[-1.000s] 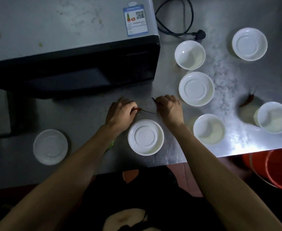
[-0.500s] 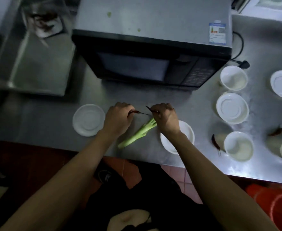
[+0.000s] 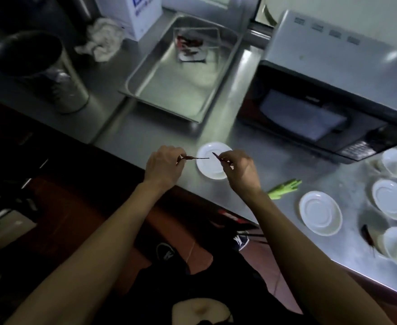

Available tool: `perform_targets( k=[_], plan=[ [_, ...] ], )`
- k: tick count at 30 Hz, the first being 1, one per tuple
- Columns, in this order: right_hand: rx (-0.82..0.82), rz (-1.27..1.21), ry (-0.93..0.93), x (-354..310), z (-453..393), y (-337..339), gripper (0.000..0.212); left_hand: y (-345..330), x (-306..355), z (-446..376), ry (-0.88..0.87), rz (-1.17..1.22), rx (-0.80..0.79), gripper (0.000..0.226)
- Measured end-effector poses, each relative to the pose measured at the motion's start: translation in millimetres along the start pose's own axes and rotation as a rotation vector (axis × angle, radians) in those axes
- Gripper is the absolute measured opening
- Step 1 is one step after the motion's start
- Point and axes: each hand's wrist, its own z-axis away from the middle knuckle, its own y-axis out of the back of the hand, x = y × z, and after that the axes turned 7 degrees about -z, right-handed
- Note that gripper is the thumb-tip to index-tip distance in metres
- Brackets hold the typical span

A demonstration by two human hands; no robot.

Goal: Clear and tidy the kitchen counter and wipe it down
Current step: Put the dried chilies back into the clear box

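Observation:
My left hand [image 3: 163,168] pinches a dried red chili [image 3: 194,158] by its body, the thin stem pointing right. My right hand [image 3: 241,171] pinches a second dried chili [image 3: 217,157], its dark tip sticking out to the upper left. Both hands hover above the front edge of the steel counter [image 3: 160,134], over a white saucer [image 3: 212,165]. A green vegetable stalk [image 3: 284,190] lies on the counter just right of my right wrist. Another dried chili [image 3: 367,235] lies near the right-hand bowls.
A steel tray [image 3: 181,73] holding a clear container of chilies [image 3: 192,46] stands at the back. A microwave [image 3: 333,90] is on the right, a metal pot [image 3: 38,69] and a crumpled cloth [image 3: 101,41] on the left. Several white saucers and bowls [image 3: 320,213] sit at right.
The view has swung left and back, bringing the tray, pot and cloth into sight. Both hands have lifted off the counter with their chilies and moved left, away from the green stalk.

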Motion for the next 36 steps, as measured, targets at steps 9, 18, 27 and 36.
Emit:
perform_targets(
  k=[9, 18, 27, 36],
  plan=[
    [0.014, 0.055, 0.155, -80.6, -22.3, -43.7, 0.017, 56.1, -69.5, 10.6, 0.038, -0.006, 0.102, 0.012],
    [-0.065, 0.012, 0.193, -94.6, -60.1, -90.2, 0.014, 70.5, -129.3, 1.9, 0.21, 0.067, 0.082, 0.014],
    [-0.062, -0.071, 0.171, -86.4, -146.7, -134.2, 0.012, 60.8, -155.8, -84.9, 0.227, 0.039, -0.02, 0.024],
    [-0.021, -0.124, 0.057, -47.2, -234.3, -134.3, 0.015, 47.8, -157.9, -183.6, 0.145, 0.008, -0.058, 0.024]
  ],
)
